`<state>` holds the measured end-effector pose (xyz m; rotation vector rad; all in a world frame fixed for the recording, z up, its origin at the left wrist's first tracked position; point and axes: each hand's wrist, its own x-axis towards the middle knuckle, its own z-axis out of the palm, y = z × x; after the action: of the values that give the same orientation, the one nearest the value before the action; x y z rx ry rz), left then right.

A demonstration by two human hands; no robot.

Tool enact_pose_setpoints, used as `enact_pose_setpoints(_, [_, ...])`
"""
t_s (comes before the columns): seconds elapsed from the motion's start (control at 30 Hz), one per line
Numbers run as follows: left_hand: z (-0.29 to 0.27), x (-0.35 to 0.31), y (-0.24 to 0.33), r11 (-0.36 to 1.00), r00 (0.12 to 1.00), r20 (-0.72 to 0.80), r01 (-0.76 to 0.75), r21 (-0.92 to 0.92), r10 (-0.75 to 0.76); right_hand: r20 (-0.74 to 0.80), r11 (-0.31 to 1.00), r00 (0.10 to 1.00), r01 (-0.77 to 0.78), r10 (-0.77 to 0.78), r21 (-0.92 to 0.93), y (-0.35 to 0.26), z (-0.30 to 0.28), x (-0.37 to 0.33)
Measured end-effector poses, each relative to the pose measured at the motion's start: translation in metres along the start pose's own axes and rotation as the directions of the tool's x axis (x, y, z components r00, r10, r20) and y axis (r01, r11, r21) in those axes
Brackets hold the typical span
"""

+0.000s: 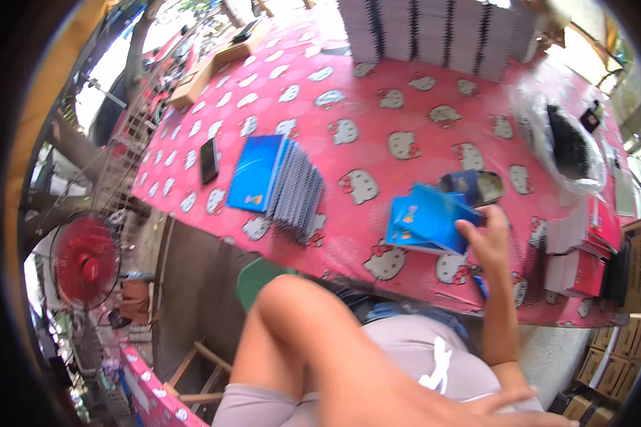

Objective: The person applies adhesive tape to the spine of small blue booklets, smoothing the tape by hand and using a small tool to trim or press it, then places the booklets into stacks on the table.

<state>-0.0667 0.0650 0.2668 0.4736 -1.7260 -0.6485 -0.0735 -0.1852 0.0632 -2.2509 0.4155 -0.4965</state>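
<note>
Blue notebooks (429,222) lie in a small, unevenly fanned pile on the table, with the person's right hand (486,233) gripping their right side between thumb and fingers. The left hand (470,409) crosses low in front of the body, fingers spread, with nothing visible in it. Because the top covers look smooth and sit askew, a one-sided grip could let one slide off. Just behind is a dark blue and tan object (470,187), perhaps a slipper, though blur makes that uncertain; it could catch a corner. The taller blue stack (281,181) to the left leans, so a bump might spread it.

A pink cover with white cat faces dresses the table (367,146). On it are a phone (209,161), a clear plastic bag (534,128), red notebooks (579,270) and a tall row of white spiral-bound blocks (434,35). Beyond stand a red fan (85,260) and cardboard boxes (616,363).
</note>
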Motion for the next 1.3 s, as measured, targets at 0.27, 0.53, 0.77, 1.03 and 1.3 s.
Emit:
enact_pose_setpoints(0.27, [-0.036, -0.029, -0.065, 0.619, 0.853, -0.481, 0.493, 0.612, -0.204, -0.139, 0.916, 0.971, 0.230, -0.194, 0.330, -0.062, -0.005, -0.009])
enact_pose_setpoints(0.53, [-0.055, -0.081, -0.147, 0.115, 0.668, -0.723, 0.744, 0.659, -0.174, -0.141, 0.924, 0.988, -0.002, -0.056, -0.382, 0.062, -0.053, -0.008])
enact_pose_setpoints(0.77, [-0.061, -0.072, -0.154, 0.139, 0.655, -0.744, 0.756, 0.640, -0.136, -0.207, 0.973, 0.978, -0.028, -0.021, -0.228, 0.080, -0.080, -0.006])
enact_pose_setpoints(1.03, [-0.056, -0.064, -0.156, -0.078, 0.631, -0.775, 0.771, 0.632, -0.031, -0.027, 0.954, 0.977, 0.214, -0.213, 0.210, -0.039, -0.055, 0.003])
enact_pose_setpoints(1.3, [-0.056, -0.087, -0.158, 0.049, 0.546, -0.834, 0.838, 0.544, -0.077, 0.241, 0.942, 0.938, 0.177, -0.248, 0.284, -0.043, -0.059, 0.017])
